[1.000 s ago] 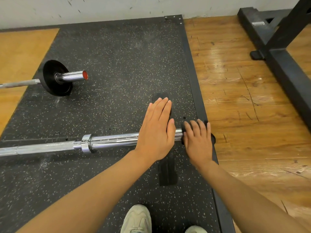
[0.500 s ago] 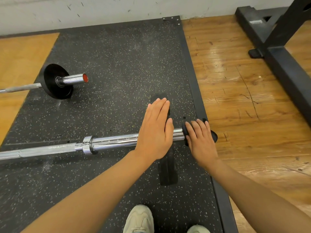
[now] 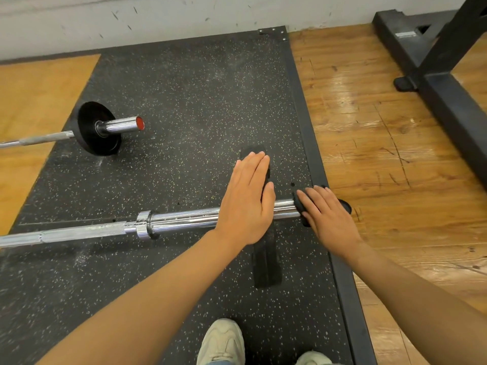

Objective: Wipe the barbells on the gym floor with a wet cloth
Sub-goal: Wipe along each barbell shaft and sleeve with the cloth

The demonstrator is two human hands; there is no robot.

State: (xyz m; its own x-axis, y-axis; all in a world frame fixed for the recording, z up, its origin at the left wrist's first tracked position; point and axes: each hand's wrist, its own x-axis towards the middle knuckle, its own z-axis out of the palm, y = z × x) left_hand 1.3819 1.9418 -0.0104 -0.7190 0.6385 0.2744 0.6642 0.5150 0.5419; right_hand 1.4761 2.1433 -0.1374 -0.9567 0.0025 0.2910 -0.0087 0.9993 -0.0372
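Hands on near barbell, centre frame: roll and slip risks.
Left grip flat and released on sleeve; right grip draped over black cloth at bar end, clench unclear; possible roll, missed far barbell.

Arms: bare to the elbow, no sleeves visible.
Left hand: ungloved.
Right hand: ungloved.
Footwear: beige chunky sneakers.
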